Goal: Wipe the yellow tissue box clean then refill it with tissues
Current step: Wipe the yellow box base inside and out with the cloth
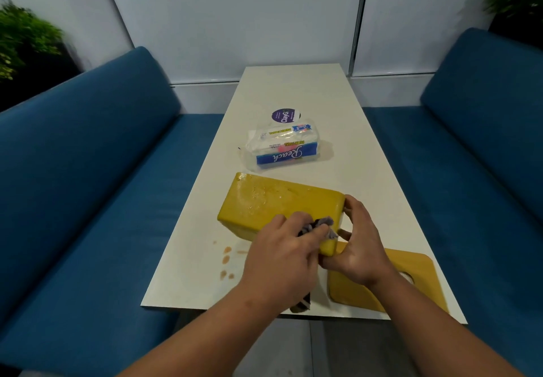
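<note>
- Lid [411, 271] lies flat at the table's [293, 89] near edge.
- Left hand [279, 256] clutches a cloth [318, 225] against the box [273, 203]; right hand [357, 247] grips its near end.
- Smears remain on the box; a hard wipe might slide it into the tissues [282, 147] beyond.

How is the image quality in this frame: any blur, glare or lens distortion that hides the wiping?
Head view: wide-angle bending curves the sofas and table edges; the plants at the corners are smeared; soft glare on the yellow tissue box top; the cloth under the left hand is slightly blurred; the right hand is sharp enough.
</note>
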### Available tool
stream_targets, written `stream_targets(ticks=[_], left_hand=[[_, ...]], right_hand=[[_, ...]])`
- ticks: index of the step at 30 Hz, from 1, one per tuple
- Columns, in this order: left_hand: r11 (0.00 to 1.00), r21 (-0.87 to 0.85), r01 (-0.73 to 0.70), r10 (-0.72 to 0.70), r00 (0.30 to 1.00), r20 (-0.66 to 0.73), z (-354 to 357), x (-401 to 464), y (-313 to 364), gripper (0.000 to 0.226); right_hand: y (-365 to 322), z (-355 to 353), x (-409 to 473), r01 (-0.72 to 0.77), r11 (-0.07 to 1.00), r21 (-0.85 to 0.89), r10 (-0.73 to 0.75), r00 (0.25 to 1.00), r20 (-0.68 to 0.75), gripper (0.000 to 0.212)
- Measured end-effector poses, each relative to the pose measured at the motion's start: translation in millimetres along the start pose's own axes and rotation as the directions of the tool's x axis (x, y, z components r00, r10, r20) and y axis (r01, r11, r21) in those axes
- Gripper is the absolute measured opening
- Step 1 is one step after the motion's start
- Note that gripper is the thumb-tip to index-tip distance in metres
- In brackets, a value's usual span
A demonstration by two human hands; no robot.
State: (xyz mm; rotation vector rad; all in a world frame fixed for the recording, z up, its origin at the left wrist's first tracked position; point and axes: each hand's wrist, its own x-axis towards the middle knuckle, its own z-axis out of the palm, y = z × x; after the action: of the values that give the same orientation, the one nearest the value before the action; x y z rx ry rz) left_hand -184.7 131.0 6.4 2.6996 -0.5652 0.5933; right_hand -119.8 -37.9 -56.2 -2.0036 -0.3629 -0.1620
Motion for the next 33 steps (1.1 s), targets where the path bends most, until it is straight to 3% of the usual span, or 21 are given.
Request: stream_targets(ticks=[4,9,14,19,24,29,33], left_hand=[[0.965,-0.019,0.262,-0.263,0.962,-0.078,0,3,-25,0.035],[0.994,-0.002,0.11,-0.11,0.994,-0.006,2,1,-15,0.038],[0.916,-0.024,0.4,-0.4,0.912,-0.092,-1,2,-57,0.026],[0.988,-0.027,0.153,-0.153,0.988,-0.015,6,-4,-27,0.033],[0.918,-0.026,0.396,-0.397,0.912,-0.109,0,1,-62,0.028],[0.976,-0.02,0.215,-0.216,0.976,-0.036,3,-5,-44,0.031],[0.888,-0.053,0.457,-0.46,0.879,-0.123,-3,-1,-74,0.025]], right_hand=[[5,-3,3,0.0,1.0,-0.007,0.0,1.0,0.012,0.113],[10,-5,6,-0.002,1.0,0.019,0.002,1.0,0.013,0.113],[15,-9,6,0.01,1.0,0.02,-0.01,1.0,0.023,0.112],[17,-5,8,-0.001,1.0,0.018,0.001,1.0,0.012,0.114],[20,-9,10,0.004,1.0,0.014,-0.004,1.0,0.024,0.115],[17,-8,9,-0.009,1.0,0.024,0.008,1.0,0.013,0.114],[18,-11,9,-0.013,0.999,0.035,0.012,1.0,0.022,0.114]])
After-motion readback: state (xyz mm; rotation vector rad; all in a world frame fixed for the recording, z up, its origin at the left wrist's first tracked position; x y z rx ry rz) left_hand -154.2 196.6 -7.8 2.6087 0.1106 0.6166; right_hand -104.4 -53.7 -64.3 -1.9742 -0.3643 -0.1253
